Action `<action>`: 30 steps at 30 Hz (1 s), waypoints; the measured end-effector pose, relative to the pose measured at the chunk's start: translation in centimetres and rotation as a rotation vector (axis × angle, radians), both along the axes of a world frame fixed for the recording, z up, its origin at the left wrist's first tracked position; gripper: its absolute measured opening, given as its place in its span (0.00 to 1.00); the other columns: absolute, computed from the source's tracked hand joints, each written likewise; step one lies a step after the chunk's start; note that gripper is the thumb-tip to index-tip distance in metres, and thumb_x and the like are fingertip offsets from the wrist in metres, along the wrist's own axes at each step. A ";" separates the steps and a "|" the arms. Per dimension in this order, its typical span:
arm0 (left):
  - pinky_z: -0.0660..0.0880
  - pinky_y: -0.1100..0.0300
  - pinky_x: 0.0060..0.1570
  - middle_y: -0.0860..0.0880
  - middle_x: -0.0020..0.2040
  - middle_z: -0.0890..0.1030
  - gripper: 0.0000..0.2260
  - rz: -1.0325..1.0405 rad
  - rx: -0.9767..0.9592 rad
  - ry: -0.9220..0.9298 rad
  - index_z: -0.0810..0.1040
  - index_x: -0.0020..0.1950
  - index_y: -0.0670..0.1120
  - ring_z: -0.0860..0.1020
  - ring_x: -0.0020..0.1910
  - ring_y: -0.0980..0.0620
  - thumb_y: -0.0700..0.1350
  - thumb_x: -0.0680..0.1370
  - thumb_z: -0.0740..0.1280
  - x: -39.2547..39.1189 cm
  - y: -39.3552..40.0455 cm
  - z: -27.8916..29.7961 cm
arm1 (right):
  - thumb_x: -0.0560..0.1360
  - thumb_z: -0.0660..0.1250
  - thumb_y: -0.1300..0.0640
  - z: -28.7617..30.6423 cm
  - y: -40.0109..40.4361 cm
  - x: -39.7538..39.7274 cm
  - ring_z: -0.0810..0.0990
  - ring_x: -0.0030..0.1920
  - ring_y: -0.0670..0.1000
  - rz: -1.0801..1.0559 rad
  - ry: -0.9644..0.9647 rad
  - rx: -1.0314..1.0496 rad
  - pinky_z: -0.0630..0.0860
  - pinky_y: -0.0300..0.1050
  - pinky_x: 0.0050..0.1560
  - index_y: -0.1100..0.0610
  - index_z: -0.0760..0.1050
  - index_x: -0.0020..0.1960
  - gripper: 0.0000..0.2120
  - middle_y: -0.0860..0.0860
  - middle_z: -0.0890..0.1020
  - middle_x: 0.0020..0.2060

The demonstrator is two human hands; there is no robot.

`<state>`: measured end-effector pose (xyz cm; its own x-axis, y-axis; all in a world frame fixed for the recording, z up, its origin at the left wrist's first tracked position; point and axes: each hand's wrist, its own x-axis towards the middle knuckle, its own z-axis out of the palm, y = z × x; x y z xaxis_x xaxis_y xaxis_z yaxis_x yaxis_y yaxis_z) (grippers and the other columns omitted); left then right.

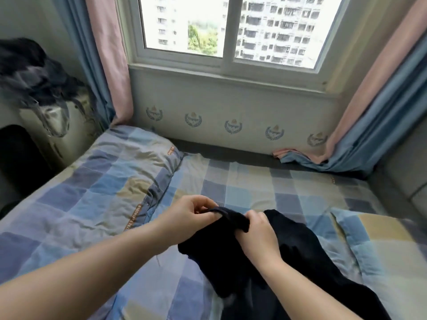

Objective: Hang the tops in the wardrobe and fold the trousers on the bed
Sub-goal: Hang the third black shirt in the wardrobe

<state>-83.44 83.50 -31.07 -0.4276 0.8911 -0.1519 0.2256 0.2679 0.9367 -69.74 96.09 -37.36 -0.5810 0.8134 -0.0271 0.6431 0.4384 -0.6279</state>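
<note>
Both hands on one bunched edge of the black garment (288, 257) on the bed (97, 197): left hand (191, 218) pinching, right hand (256, 232) gripping. Risk: limp dark cloth twists, fold goes crooked. Further dark clothes (34, 72) heaped far left

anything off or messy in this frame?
Two things: a heap of dark clothes dumped on the white unit at left, and the right curtain's hem spilling onto the bed. Both hands grip the black garment.
</note>
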 end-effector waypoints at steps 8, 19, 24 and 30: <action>0.70 0.72 0.31 0.56 0.34 0.79 0.13 0.060 0.138 0.458 0.80 0.37 0.57 0.76 0.30 0.60 0.38 0.73 0.69 -0.9 -2.3 15.0 | 0.73 0.63 0.59 16.9 -0.6 4.5 0.74 0.43 0.48 0.053 0.120 0.247 0.67 0.41 0.36 0.50 0.69 0.56 0.13 0.46 0.75 0.47; 0.71 0.60 0.50 0.54 0.50 0.79 0.13 -0.106 0.220 1.072 0.82 0.54 0.52 0.75 0.50 0.54 0.40 0.77 0.62 -3.8 -7.3 28.5 | 0.76 0.65 0.54 32.4 -7.0 11.4 0.79 0.49 0.51 0.013 -0.088 0.547 0.74 0.45 0.48 0.52 0.77 0.52 0.06 0.47 0.82 0.47; 0.72 0.57 0.50 0.52 0.52 0.80 0.14 -0.242 0.305 1.166 0.81 0.53 0.52 0.77 0.51 0.50 0.39 0.78 0.58 -0.9 -6.5 31.3 | 0.72 0.61 0.61 35.2 -10.7 16.2 0.78 0.46 0.53 -0.193 -0.292 0.622 0.67 0.43 0.39 0.50 0.75 0.48 0.09 0.48 0.78 0.44; 0.76 0.50 0.50 0.53 0.50 0.80 0.14 -0.345 0.427 1.154 0.81 0.50 0.53 0.78 0.48 0.50 0.40 0.78 0.57 4.5 -5.4 33.3 | 0.70 0.61 0.64 37.5 -15.6 24.4 0.77 0.50 0.53 -0.479 -0.605 0.468 0.70 0.43 0.41 0.50 0.72 0.46 0.10 0.48 0.76 0.44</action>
